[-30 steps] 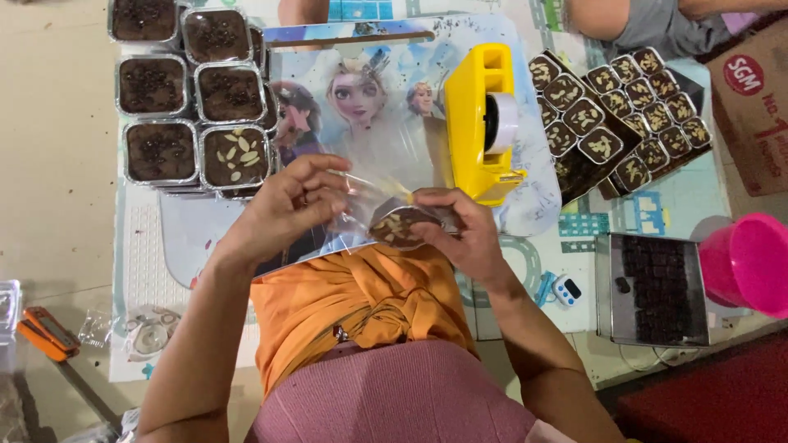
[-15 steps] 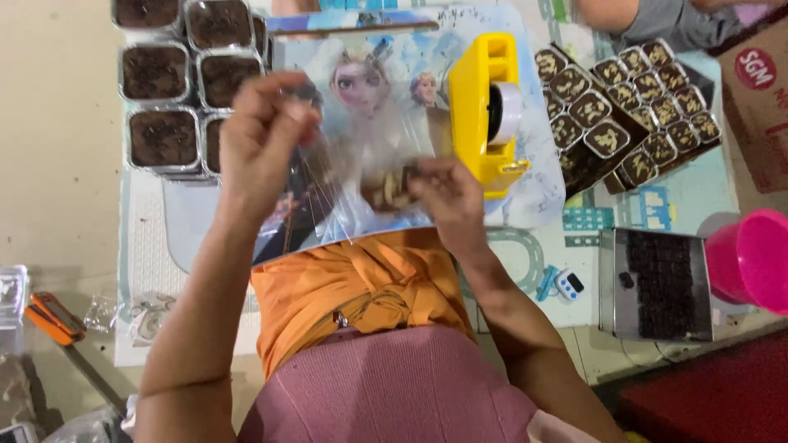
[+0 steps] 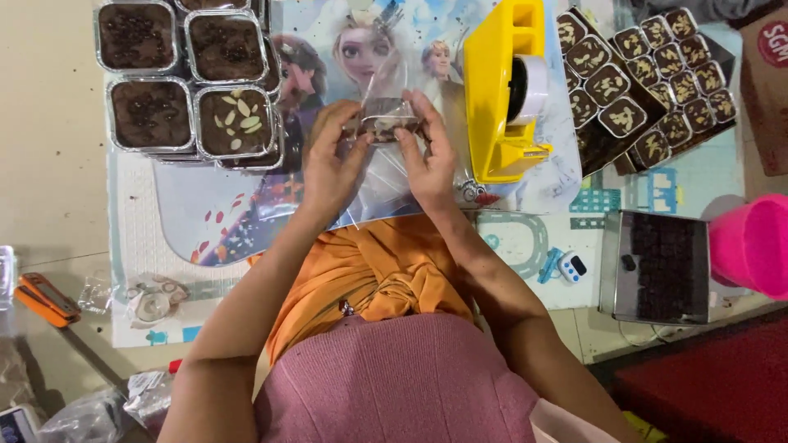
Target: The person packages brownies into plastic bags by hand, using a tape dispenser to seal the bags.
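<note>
Both my hands hold a small brownie piece [image 3: 384,117] inside a clear plastic bag [image 3: 386,164] above a cartoon-printed mat [image 3: 246,205]. My left hand [image 3: 332,160] grips the bag's left side. My right hand [image 3: 427,152] pinches the right side, its fingers over the brownie's edge. The bag hangs down between the two hands. A yellow tape dispenser [image 3: 505,90] stands just right of my right hand.
Foil trays of brownies [image 3: 189,82] are stacked at the upper left. Small topped brownie cups [image 3: 640,74] lie at the upper right. A metal tray of dark pieces [image 3: 657,267], a pink bowl [image 3: 755,246], a small timer [image 3: 570,267] and an orange cutter [image 3: 45,299] lie around.
My hands moved away from my body, up toward the mat's middle. The left hand dropped from its raised position to grip the bag beside the right hand.
</note>
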